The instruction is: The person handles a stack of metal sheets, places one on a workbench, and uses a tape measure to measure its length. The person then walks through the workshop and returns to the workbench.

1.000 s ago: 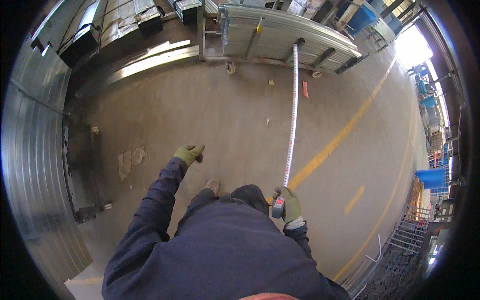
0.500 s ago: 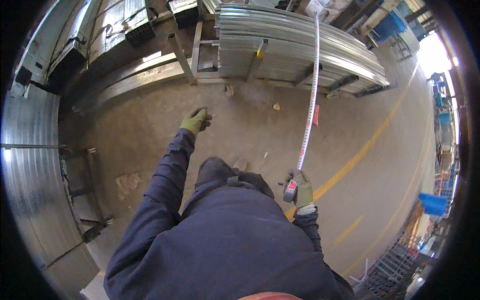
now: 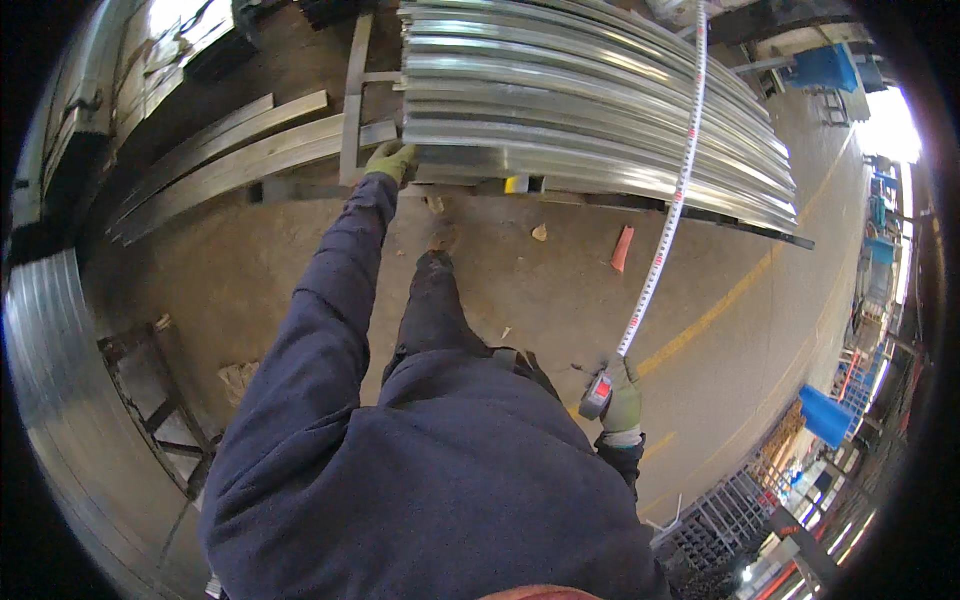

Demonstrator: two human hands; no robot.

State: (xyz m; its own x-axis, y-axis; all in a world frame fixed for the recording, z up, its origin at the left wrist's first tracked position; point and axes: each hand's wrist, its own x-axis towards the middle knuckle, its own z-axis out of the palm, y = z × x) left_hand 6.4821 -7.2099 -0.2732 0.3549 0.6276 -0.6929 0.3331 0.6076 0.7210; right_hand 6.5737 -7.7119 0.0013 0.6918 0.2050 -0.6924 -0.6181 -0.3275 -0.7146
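A dark tape measure [image 3: 596,396] with a red patch sits in my right hand [image 3: 622,398], gloved in olive, with the fingers closed round it. From its case a long white blade [image 3: 659,255] runs out forward and crosses over a stack of shiny metal profiles [image 3: 560,95]. My left hand [image 3: 390,160], in a matching glove, is at the left end of that stack, against or just beside its near corner. Its fingertips are partly hidden there, so I cannot tell whether they grip the metal. The blade's far end passes out of clear sight at the top.
Long bars [image 3: 270,150] lie left of the stack beside an upright rack post [image 3: 354,110]. A dark metal frame [image 3: 160,400] stands at the left. On the floor are a reddish scrap [image 3: 622,249] and a yellow line [image 3: 705,318]. Blue bins [image 3: 826,415] are at the right.
I have stepped and leaned toward the stack, which appears nearer. My left hand has moved forward from open air to the stack's left end. My right hand keeps the tape measure, its blade still out.
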